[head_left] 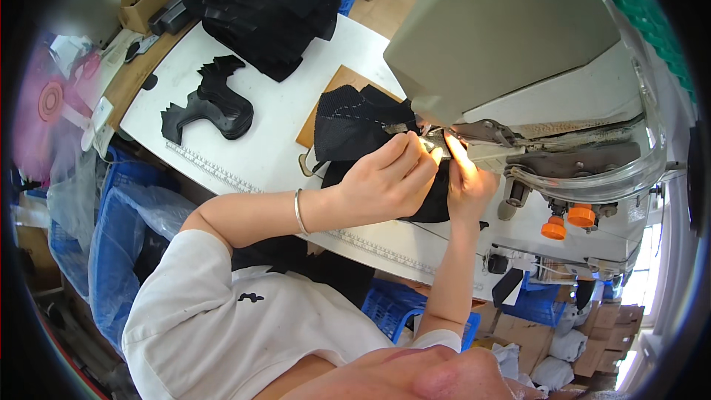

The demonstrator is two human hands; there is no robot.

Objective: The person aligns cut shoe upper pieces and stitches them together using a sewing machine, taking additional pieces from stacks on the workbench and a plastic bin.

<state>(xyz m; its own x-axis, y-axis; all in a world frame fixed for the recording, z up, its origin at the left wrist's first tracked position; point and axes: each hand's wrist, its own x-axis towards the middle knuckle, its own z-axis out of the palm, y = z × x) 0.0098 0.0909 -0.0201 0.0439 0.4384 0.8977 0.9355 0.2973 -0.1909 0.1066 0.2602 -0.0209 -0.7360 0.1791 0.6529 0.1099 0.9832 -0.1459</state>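
Note:
My left hand [392, 178], with a bangle [298, 211] on its wrist, is closed in a pinch beside the needle area of a sewing machine [503, 37]. What its fingertips hold is too small to make out. Close by, my right hand [472, 187] has its fingertips drawn together at the lit metal by the needle; anything between them is hidden. A black mesh fabric piece [344, 122] with light stitch marks lies left of the needle, partly over a brown board [307, 133]. More black fabric [433, 204] shows beneath my hands.
A stack of black curved cut pieces [215, 104] lies on the white table [281, 115]. Behind it rises a large pile of black pieces [266, 7]. Orange knobs [581, 215] sit on the machine's right side. A blue plastic-lined bin [111, 244] stands at the left.

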